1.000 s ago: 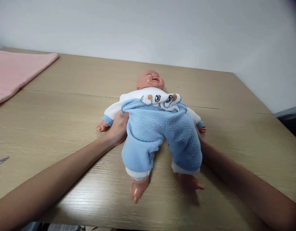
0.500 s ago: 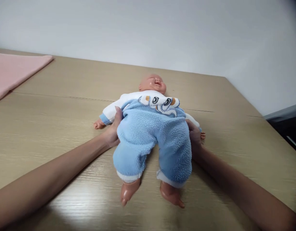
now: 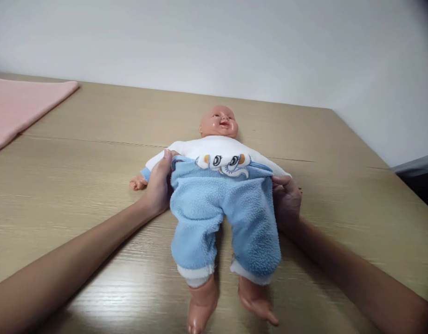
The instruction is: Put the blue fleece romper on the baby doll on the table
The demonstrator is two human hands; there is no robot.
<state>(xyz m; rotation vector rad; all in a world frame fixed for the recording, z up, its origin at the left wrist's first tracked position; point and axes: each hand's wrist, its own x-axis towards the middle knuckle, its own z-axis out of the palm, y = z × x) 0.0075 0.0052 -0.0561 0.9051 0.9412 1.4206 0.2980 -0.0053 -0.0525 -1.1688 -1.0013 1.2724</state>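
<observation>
A baby doll lies on its back on the table, head away from me and bare feet toward me. It wears a white top with blue cuffs and fuzzy light-blue pants with white hems and an embroidered animal face at the waist. My left hand pinches the pants' waistband at one side, thumb on top. At the opposite side my right hand grips the waistband, its fingers partly hidden behind the cloth. Between both hands the waistband is stretched wide over the doll's belly.
A folded pink cloth lies at the far left of the wooden table. A white wall stands behind the table, and a dark object is beyond its right edge.
The doll's hips have come down and its legs now lie flatter, stretched closer to me. Both hands have shifted up to the waistband and spread it; more of the white top shows.
</observation>
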